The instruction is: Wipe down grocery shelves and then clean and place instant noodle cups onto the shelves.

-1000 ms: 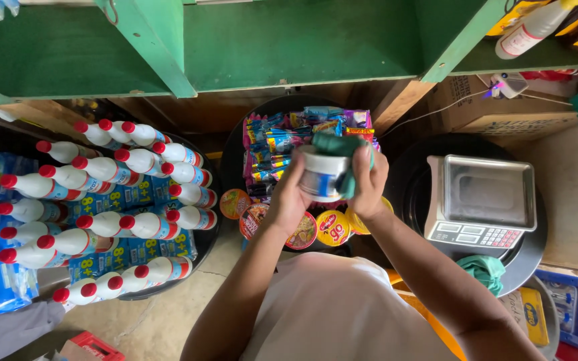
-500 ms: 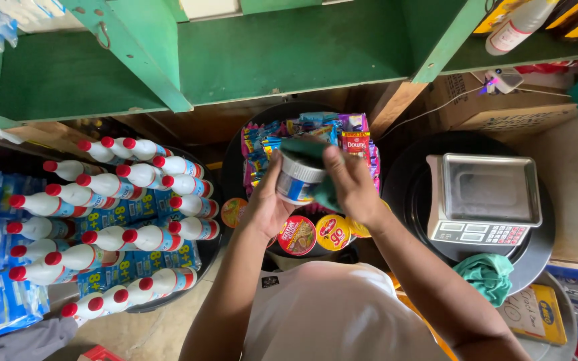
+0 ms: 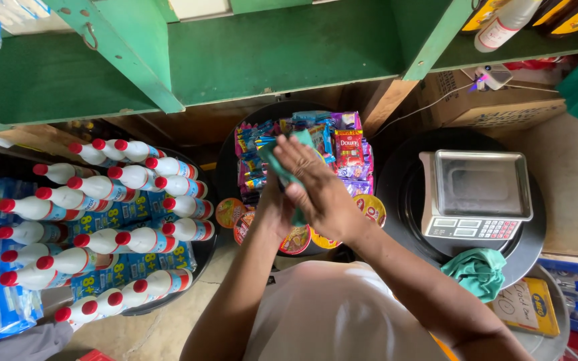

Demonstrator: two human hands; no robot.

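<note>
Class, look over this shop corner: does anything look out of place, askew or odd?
One thing: a crumpled green cloth lies bunched against the front of the weighing scale, hanging over the black tub's rim. The white bottles and snack packets look orderly.

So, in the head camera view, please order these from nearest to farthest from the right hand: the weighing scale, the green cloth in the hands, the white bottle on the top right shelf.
1. The green cloth, directly under the right hand, touching it.
2. The weighing scale, to the right on a round black tub.
3. The white bottle, far up at the top right on the green shelf.
</note>
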